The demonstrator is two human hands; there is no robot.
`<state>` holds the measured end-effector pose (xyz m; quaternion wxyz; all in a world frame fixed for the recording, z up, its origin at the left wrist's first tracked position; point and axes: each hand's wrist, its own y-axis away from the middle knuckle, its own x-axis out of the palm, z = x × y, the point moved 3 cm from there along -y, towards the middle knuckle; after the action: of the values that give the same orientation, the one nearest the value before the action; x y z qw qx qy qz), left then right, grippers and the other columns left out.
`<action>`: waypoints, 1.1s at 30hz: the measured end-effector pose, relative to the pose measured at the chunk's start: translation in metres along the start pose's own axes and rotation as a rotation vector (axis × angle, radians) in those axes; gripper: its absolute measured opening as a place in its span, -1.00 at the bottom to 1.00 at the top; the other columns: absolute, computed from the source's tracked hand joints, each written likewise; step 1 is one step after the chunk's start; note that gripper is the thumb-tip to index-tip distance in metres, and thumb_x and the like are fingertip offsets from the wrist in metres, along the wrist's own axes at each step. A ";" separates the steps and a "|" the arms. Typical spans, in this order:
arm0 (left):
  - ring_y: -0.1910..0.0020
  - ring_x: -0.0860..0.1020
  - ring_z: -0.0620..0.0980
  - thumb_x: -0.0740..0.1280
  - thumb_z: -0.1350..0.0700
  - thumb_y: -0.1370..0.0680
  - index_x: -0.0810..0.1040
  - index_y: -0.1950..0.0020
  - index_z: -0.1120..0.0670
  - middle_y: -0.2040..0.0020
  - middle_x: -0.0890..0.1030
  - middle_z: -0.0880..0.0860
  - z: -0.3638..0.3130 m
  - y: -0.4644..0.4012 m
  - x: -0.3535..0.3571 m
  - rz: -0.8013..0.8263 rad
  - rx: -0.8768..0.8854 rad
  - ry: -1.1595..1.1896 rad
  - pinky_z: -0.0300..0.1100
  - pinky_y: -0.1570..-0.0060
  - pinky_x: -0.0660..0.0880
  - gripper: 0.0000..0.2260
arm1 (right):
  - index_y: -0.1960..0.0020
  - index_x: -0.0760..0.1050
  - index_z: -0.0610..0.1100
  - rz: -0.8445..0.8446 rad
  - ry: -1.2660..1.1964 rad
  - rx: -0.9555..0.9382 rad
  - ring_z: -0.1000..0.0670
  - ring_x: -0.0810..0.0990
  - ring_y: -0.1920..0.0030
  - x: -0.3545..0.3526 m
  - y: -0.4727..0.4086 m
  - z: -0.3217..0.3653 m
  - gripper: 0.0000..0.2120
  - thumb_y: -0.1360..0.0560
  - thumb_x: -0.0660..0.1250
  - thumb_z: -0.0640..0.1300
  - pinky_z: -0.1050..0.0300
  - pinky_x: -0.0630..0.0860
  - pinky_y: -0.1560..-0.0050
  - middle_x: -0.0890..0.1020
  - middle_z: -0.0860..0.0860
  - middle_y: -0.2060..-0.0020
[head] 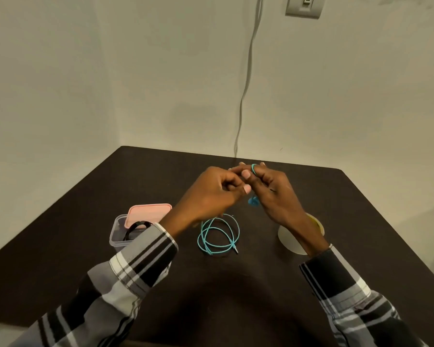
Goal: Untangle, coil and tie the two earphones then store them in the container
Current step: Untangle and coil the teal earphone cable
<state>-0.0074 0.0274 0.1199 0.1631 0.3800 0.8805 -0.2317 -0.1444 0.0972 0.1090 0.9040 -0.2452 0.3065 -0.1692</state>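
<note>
Teal earphone (219, 236) — looped round right fingers (254, 171), pinched by left fingers (236, 182).

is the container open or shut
Open: the pink lid leans tilted on the clear container's back rim, and a black earphone shows inside.

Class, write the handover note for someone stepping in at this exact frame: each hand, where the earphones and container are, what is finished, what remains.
Left hand: fingers curled, pinching the teal earphone cable near the right hand's fingers.
Right hand: holds the teal earphone, cable looped over a finger, earbud dangling below.
The rest of the teal cable lies in loose loops on the table.
Container: open at left, pink lid leaning on it, black earphone coiled inside.
Done: black earphone stored.
Left: finish coiling and tying the teal one, store it.
</note>
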 end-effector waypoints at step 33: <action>0.53 0.30 -0.19 0.50 0.07 -0.33 0.71 0.24 0.06 0.33 0.62 0.02 0.011 -0.015 0.002 -0.045 -0.104 0.631 -0.37 0.50 0.21 -0.92 | 0.03 0.43 -0.28 0.340 -1.410 0.015 -0.43 0.49 -0.29 -0.034 0.021 0.033 -0.85 -0.65 0.14 -0.25 -0.45 0.09 -0.45 0.63 -0.37 0.04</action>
<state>-0.0187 0.0135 0.1136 -0.1039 0.4047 0.9065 -0.0609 -0.1453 0.1410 0.1366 0.9022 -0.2389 -0.3165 0.1698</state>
